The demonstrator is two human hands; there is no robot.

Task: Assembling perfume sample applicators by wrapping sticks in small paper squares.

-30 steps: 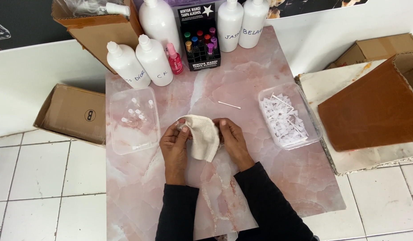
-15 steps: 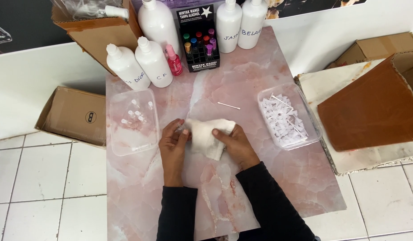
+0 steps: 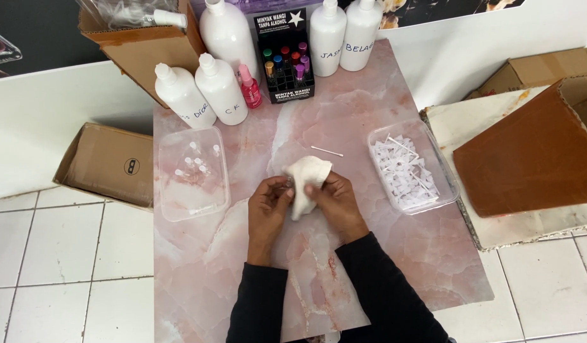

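Hands meet over the pink worktop [image 3: 382, 254]; left hand [image 3: 268, 206] and right hand [image 3: 334, 200] both pinch a crumpled white cloth [image 3: 308, 181], perhaps around something small; a loosened grip might drop it near the cotton swab [image 3: 326, 151]

5 white bottles [image 3: 220, 89], 2 clear tubs [image 3: 190, 173], 1 cloth [image 3: 308, 181]

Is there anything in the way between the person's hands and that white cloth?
No. Both the left hand and right hand already grip the white cloth directly, above the pink marble table. The cotton swab lies apart, beyond it.
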